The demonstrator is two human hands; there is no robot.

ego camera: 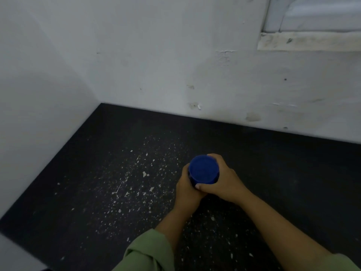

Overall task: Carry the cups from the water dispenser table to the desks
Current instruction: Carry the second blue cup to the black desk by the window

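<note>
A blue cup (203,170) stands upright over a dark speckled surface (117,182), seen from above so its open mouth faces me. Both hands wrap around its sides. My left hand (187,189) grips it from the left and below. My right hand (222,181) holds it from the right, thumb across the near side. The cup's base is hidden by my fingers, so I cannot tell whether it rests on the surface or hangs just above it.
The dark surface runs into a corner of white walls, one wall (39,114) on the left and another (195,65) at the back. A window ledge (308,41) sits high at the upper right. White flecks dot the surface's middle.
</note>
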